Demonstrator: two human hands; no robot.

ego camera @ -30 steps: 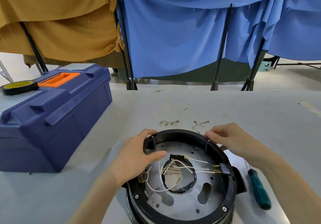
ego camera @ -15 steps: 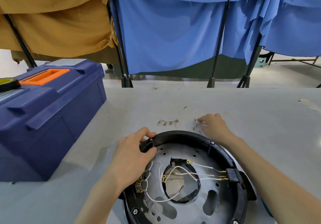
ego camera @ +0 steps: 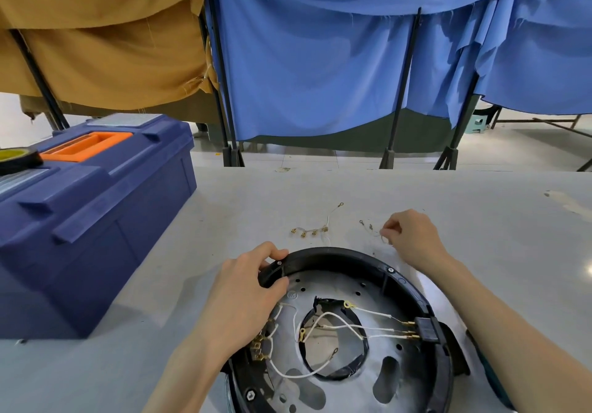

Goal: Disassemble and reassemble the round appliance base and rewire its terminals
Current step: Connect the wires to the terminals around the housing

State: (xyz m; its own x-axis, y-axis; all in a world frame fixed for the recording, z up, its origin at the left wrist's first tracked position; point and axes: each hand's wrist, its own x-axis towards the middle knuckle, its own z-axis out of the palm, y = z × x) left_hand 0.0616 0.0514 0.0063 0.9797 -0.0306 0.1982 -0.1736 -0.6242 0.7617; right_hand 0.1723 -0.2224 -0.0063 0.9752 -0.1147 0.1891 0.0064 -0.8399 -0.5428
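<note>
The round base is being steadied at the near edge of the bench, open side up. Its black rim is being gripped on the far-left side by the left hand, fingers curled over the outside and thumb pressed inside. A thin loose wire, lying just beyond the far rim, is being pinched narrowly by the fingers of the right hand. A second wire set is lying near it, untouched.

Judgement: the base is being taken as rigid and fairly heavy, best held by the rim, never by the white wires inside. The loose wire is being treated as light and limp. A hold near a brass terminal is being advised, not mid-strand.
</note>
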